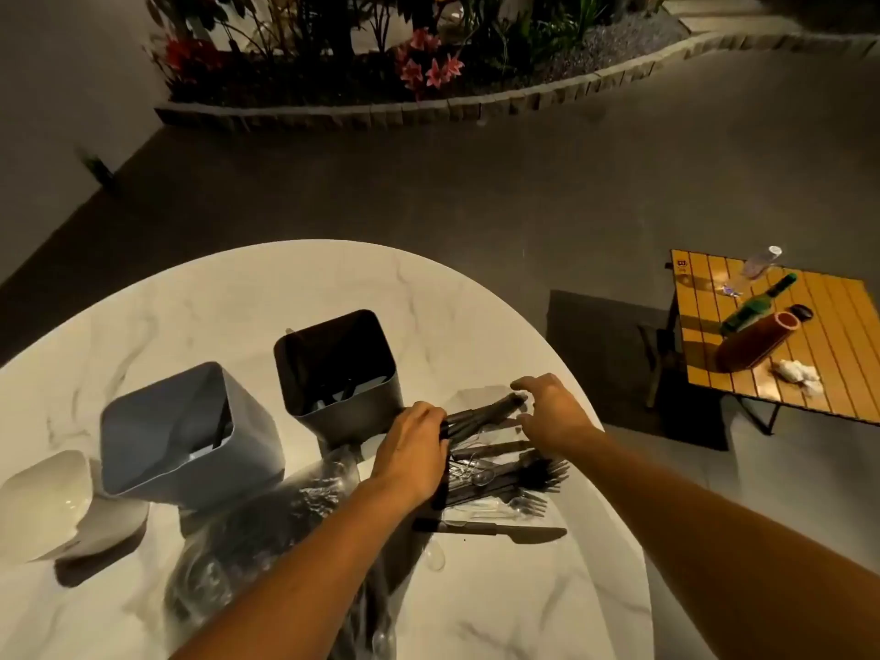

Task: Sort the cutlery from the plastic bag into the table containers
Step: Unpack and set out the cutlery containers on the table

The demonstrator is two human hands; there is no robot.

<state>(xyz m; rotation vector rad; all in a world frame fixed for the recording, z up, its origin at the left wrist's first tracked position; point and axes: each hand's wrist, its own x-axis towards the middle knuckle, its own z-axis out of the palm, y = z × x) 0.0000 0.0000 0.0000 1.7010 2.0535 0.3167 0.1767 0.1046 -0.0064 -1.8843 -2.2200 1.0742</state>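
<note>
left hand (413, 452) grips dark knives (481, 415) | right hand (552, 412) open, steadying tips | align before dropping in black container (343, 369) just ahead

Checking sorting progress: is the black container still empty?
Not empty. The black container stands upright beside the grey container, and a few pieces of cutlery show at its bottom.

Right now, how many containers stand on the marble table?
3. The black container stands beside the left hand, the grey container to its left, and the white container at the table's left edge, tilted. None seems hidden.
</note>
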